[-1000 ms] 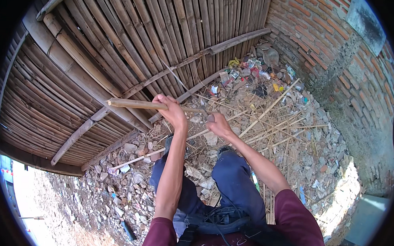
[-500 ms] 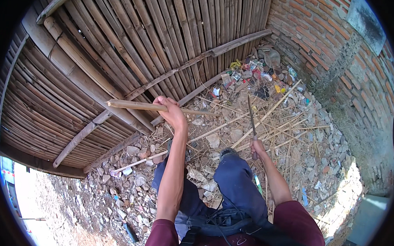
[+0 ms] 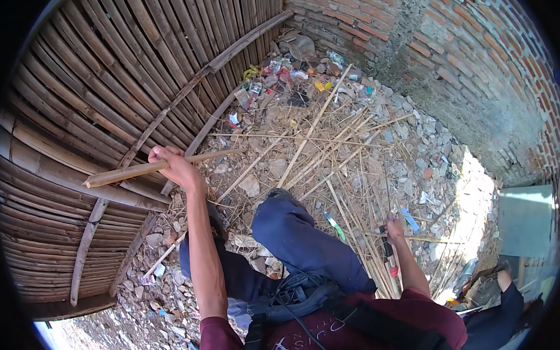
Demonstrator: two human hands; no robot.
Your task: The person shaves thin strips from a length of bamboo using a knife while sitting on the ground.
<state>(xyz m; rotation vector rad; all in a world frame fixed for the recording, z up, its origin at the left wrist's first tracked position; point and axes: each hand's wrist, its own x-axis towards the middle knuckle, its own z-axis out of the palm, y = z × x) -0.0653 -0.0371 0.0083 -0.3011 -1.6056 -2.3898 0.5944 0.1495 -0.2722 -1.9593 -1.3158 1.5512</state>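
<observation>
My left hand (image 3: 172,165) is closed round a split bamboo pole (image 3: 123,174), held out level beside the slatted bamboo wall. The pole's thick cut end points left and its thinner end reaches right over the rubble. Low on the right, my right hand (image 3: 394,228) is closed on a long knife, whose thin dark blade (image 3: 387,188) points away from me, partly blurred against the litter. Just below that hand shows a dark and red handle-like piece (image 3: 392,265); whether it belongs to the knife I cannot tell. Several bamboo strips (image 3: 352,224) lie beside this hand.
The slatted bamboo wall (image 3: 142,65) rises close on the left, a brick wall (image 3: 443,88) at the far right. Rubble and litter (image 3: 283,82) cover the uneven ground, with long bamboo sticks (image 3: 315,127) crossing it. Another person's dark sleeve (image 3: 500,318) shows at lower right.
My view has swung to the right. My right hand has come nearer my body with the knife, down beside the strips. My left hand still grips the pole, its cut end now tilted lower.
</observation>
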